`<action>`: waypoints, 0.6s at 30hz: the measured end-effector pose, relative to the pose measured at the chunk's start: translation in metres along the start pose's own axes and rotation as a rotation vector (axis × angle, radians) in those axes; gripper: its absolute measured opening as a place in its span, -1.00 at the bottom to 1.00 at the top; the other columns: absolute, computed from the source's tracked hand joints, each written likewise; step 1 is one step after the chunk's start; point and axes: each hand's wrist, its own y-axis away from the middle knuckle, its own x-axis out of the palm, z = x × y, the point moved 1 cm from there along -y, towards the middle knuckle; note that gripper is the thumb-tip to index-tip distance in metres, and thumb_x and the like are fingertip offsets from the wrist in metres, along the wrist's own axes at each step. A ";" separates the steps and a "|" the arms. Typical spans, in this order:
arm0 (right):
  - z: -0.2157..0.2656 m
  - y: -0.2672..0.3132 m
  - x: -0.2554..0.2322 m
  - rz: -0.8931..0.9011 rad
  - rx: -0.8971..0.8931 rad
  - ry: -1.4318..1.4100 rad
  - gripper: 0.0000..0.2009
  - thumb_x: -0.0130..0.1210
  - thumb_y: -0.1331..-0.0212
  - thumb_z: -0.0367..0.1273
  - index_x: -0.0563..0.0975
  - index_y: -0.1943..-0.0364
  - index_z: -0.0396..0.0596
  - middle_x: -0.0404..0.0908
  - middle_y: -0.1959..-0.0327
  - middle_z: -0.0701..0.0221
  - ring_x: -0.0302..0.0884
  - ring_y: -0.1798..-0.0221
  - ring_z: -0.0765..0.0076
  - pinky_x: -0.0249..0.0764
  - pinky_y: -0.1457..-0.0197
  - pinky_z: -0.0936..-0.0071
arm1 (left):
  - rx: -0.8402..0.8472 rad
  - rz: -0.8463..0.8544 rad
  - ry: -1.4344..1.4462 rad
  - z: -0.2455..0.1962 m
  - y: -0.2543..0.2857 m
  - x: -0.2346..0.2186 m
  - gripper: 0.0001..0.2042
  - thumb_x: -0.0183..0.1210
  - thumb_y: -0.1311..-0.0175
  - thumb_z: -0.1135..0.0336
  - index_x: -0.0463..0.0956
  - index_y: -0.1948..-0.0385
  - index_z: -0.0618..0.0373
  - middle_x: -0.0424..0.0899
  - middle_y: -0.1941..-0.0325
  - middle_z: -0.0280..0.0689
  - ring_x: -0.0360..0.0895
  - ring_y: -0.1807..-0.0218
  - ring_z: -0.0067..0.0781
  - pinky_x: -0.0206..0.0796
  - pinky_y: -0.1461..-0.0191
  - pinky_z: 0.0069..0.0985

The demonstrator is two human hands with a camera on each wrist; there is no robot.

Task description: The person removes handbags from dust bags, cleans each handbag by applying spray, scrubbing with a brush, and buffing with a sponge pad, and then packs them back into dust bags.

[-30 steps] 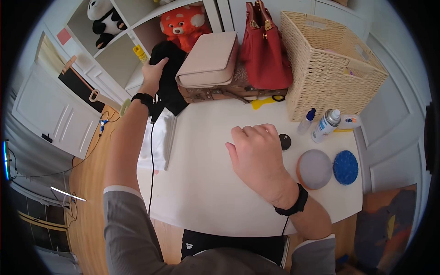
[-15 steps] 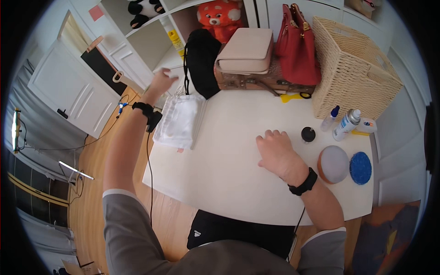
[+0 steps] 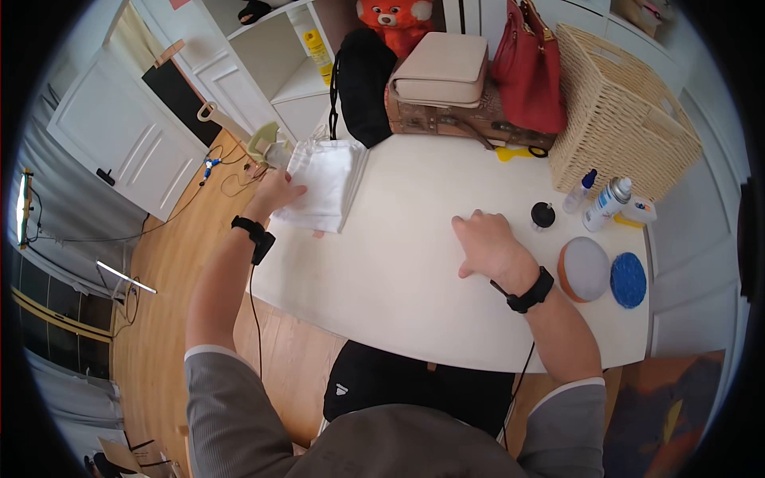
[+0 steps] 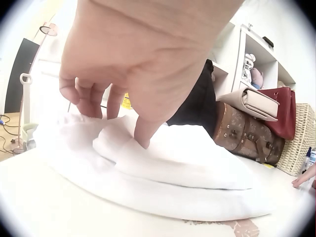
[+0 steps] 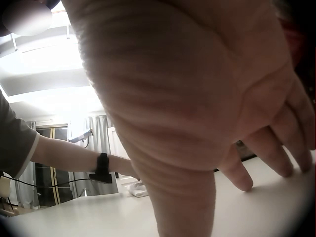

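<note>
A folded white cloth bag (image 3: 323,183), with thin cords at its far edge, lies at the table's left side. My left hand (image 3: 276,193) is at the bag's left edge, and in the left wrist view the white fabric (image 4: 163,163) bunches between thumb and fingers. A black drawstring bag (image 3: 365,92) stands just beyond it, untouched. My right hand (image 3: 496,245) holds nothing; its fingertips rest on the tabletop (image 3: 398,271), fingers spread, as the right wrist view also shows. Nearest to it is a small bottle with a black top (image 3: 543,215).
A brown patterned case (image 3: 446,119) carries a beige bag (image 3: 442,68) and a red handbag (image 3: 530,72). Right of these stands a woven basket (image 3: 621,119). A spray can (image 3: 607,203), a grey-and-orange round pad (image 3: 584,269) and a blue disc (image 3: 628,280) sit at the table's right.
My left hand has let go of the black bag and come back to the white bag, taking hold of its left edge. The right hand has shifted slightly, still on the table.
</note>
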 end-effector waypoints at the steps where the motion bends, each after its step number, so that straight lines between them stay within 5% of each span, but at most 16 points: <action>1: -0.001 -0.001 0.002 -0.016 -0.020 -0.019 -0.38 0.69 0.34 -0.18 0.59 0.16 -0.13 0.72 0.24 0.17 0.70 0.04 0.00 0.63 -0.01 0.10 | 0.010 0.003 -0.001 -0.003 0.003 0.000 -0.41 0.48 -0.12 -0.03 0.60 -0.05 0.27 0.76 -0.02 0.03 0.72 -0.09 0.03 0.53 -0.21 -0.20; 4: -0.004 -0.002 0.007 -0.037 -0.028 -0.051 -0.40 0.69 0.35 -0.20 0.59 0.19 -0.14 0.74 0.27 0.19 0.71 0.03 0.01 0.63 -0.01 0.10 | -0.010 -0.039 0.027 -0.011 0.007 0.004 -0.43 0.49 -0.12 0.00 0.58 -0.03 0.25 0.75 0.04 -0.01 0.71 -0.07 0.04 0.53 -0.20 -0.18; 6: -0.004 0.000 0.005 -0.042 -0.022 -0.059 -0.41 0.69 0.36 -0.21 0.60 0.21 -0.15 0.75 0.28 0.20 0.71 0.03 0.02 0.63 -0.02 0.11 | 0.122 -0.387 0.012 -0.008 -0.002 0.014 -0.48 0.47 -0.17 0.07 0.59 -0.03 0.24 0.75 0.08 -0.05 0.71 -0.06 0.04 0.52 -0.17 -0.14; 10: -0.003 -0.004 0.006 -0.014 -0.009 -0.065 -0.42 0.69 0.36 -0.23 0.61 0.20 -0.15 0.76 0.26 0.19 0.71 0.00 0.02 0.64 -0.04 0.14 | 0.366 -0.458 0.162 -0.068 -0.001 -0.011 -0.49 0.45 -0.23 0.20 0.55 -0.17 0.23 0.70 -0.04 -0.06 0.68 -0.03 -0.12 0.52 -0.14 -0.29; 13: -0.002 -0.005 0.005 0.022 0.011 -0.076 -0.41 0.69 0.36 -0.23 0.62 0.18 -0.16 0.76 0.25 0.19 0.72 -0.01 0.03 0.65 -0.05 0.15 | 0.442 -0.223 0.308 -0.139 0.006 -0.036 -0.50 0.38 -0.35 0.15 0.52 -0.23 0.18 0.63 -0.21 -0.15 0.65 -0.09 -0.25 0.50 -0.16 -0.32; 15: -0.001 -0.004 0.003 0.032 0.020 -0.078 -0.40 0.69 0.36 -0.23 0.62 0.17 -0.16 0.77 0.24 0.19 0.72 -0.02 0.04 0.65 -0.06 0.16 | 0.279 0.113 0.869 -0.185 0.008 -0.046 -0.40 0.30 -0.44 -0.07 0.46 -0.31 0.20 0.58 -0.29 -0.14 0.62 -0.20 -0.28 0.49 -0.20 -0.27; 16: 0.000 -0.003 0.002 -0.010 0.007 -0.060 -0.52 0.64 0.30 -0.30 0.67 0.23 -0.14 0.80 0.22 0.23 0.76 0.05 0.06 0.65 0.03 0.19 | 0.285 0.112 0.870 -0.205 0.007 -0.049 -0.40 0.30 -0.44 -0.07 0.46 -0.31 0.20 0.58 -0.29 -0.14 0.62 -0.20 -0.28 0.49 -0.20 -0.27; 18: 0.001 -0.002 0.002 -0.057 0.002 -0.036 -0.63 0.60 0.24 -0.36 0.72 0.28 -0.12 0.83 0.21 0.26 0.81 0.11 0.08 0.66 0.11 0.22 | 0.093 0.252 1.355 -0.236 0.000 -0.053 -0.23 0.22 -0.43 -0.32 0.42 -0.35 0.25 0.59 -0.28 -0.07 0.59 -0.27 -0.20 0.46 -0.26 -0.22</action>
